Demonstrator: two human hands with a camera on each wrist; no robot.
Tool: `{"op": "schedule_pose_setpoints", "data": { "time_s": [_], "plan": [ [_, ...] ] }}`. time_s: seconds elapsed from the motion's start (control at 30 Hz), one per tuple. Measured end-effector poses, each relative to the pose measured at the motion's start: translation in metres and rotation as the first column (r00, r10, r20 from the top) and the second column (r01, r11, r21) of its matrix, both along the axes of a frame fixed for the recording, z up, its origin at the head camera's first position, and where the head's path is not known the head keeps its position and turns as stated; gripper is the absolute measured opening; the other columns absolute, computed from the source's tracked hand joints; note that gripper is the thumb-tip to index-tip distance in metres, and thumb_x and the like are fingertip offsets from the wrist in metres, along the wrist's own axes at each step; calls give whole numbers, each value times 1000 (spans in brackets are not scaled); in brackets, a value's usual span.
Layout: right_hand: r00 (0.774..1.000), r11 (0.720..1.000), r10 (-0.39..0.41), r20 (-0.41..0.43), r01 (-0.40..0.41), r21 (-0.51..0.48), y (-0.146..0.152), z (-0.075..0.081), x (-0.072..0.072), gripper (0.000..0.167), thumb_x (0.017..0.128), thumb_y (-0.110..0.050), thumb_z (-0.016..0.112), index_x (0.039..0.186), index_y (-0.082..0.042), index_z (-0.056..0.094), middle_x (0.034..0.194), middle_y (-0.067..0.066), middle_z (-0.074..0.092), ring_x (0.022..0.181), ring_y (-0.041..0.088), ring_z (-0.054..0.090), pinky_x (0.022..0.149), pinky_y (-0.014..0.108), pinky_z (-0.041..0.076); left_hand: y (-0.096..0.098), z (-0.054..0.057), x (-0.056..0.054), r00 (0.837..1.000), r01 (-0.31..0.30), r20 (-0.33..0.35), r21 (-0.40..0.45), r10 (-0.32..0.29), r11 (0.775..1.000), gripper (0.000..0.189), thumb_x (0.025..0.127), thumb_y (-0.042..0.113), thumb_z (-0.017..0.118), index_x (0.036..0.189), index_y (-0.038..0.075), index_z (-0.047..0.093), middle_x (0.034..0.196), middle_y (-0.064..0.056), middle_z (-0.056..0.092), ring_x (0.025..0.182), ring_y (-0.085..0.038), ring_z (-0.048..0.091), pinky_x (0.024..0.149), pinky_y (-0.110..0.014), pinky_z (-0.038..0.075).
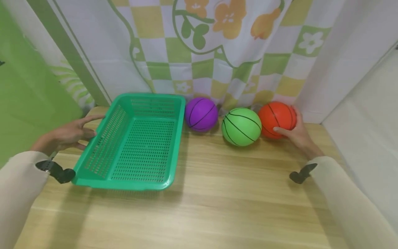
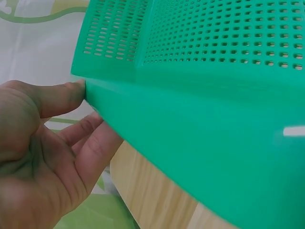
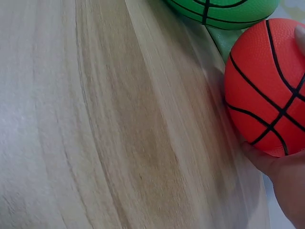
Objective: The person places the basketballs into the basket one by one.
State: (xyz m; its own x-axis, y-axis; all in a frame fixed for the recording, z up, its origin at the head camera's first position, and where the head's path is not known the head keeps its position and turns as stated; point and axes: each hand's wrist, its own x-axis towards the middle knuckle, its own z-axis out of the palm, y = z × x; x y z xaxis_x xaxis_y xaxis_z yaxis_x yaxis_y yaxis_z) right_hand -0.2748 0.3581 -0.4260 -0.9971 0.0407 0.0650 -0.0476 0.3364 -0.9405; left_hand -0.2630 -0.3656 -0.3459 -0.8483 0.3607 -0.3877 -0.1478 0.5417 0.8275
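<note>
My left hand (image 1: 73,133) is at the left rim of a green plastic basket (image 1: 177,145). In the left wrist view the thumb lies against the rim's edge, and the other fingers reach beneath it. On the right, my right hand (image 1: 300,135) grips a small red basketball (image 1: 276,117), the thumb on its near side and the other fingers round its right side, mostly hidden. Close to the left of the red ball sits a light green basketball (image 1: 241,127). A purple basketball (image 1: 202,114) stands between that one and the basket.
A wooden table (image 1: 236,200) lies beneath everything. Behind it hangs a checked curtain (image 1: 205,65) with flower prints, close to the balls. A pale wall (image 1: 367,103) borders the right side, and green fabric (image 1: 31,93) the left.
</note>
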Motion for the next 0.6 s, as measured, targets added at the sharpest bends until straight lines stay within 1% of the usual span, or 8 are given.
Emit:
{"op": "schedule_pose_setpoints", "data": {
  "time_s": [0.13, 0.2, 0.27, 0.37, 0.47, 0.6],
  "plan": [
    [1000, 1000, -24, 17, 24, 1, -3, 2, 2, 106, 91, -6, 73, 161, -28, -3, 163, 16, 6, 141, 38, 23, 106, 40, 41, -1, 0, 1, 1000, -2, 2, 12, 2, 1000, 70, 107, 4, 40, 162, 18, -1, 143, -41, 36, 115, -36, 59, 87, -50, 56],
    [999, 1000, -29, 21, 29, 9, -3, 3, 4, 105, 91, -8, 73, 161, -28, -2, 163, 16, 7, 141, 38, 24, 105, 38, 42, -1, 0, 2, 1000, 1, 6, 17, -1, 1000, 70, 107, 3, 40, 162, 18, -1, 144, -41, 36, 118, -38, 57, 87, -51, 55],
    [999, 999, -35, 16, 34, 30, 0, 3, 7, 104, 91, -10, 73, 161, -27, -1, 163, 16, 9, 141, 36, 25, 106, 39, 41, 0, 0, 3, 1000, 5, 10, 25, -5, 1000, 70, 106, 3, 39, 162, 18, -1, 144, -41, 35, 121, -42, 53, 88, -51, 55],
    [999, 996, -48, 16, 47, 76, 6, 5, 12, 102, 92, -15, 73, 161, -25, -1, 163, 16, 11, 140, 36, 26, 109, 43, 39, 1, 0, 3, 1000, 11, 4, 31, -11, 999, 70, 106, 2, 39, 162, 17, -1, 145, -42, 33, 125, -48, 48, 89, -52, 54],
    [998, 990, -62, 11, 60, 129, 13, 7, 17, 102, 93, -20, 74, 161, -22, -2, 163, 17, 11, 140, 38, 25, 111, 50, 36, 3, 1, 3, 1000, 15, -2, 28, -14, 1000, 70, 106, 3, 39, 162, 16, -3, 146, -43, 31, 127, -53, 44, 90, -53, 53],
    [998, 985, -60, 0, 60, 165, 17, 10, 26, 103, 92, -19, 74, 162, -19, -1, 163, 19, 10, 141, 42, 23, 112, 57, 30, 2, 2, 3, 1000, 24, -5, 13, -24, 1000, 71, 107, 2, 38, 161, 16, -5, 147, -43, 26, 130, -57, 37, 93, -56, 51]
  ]
}}
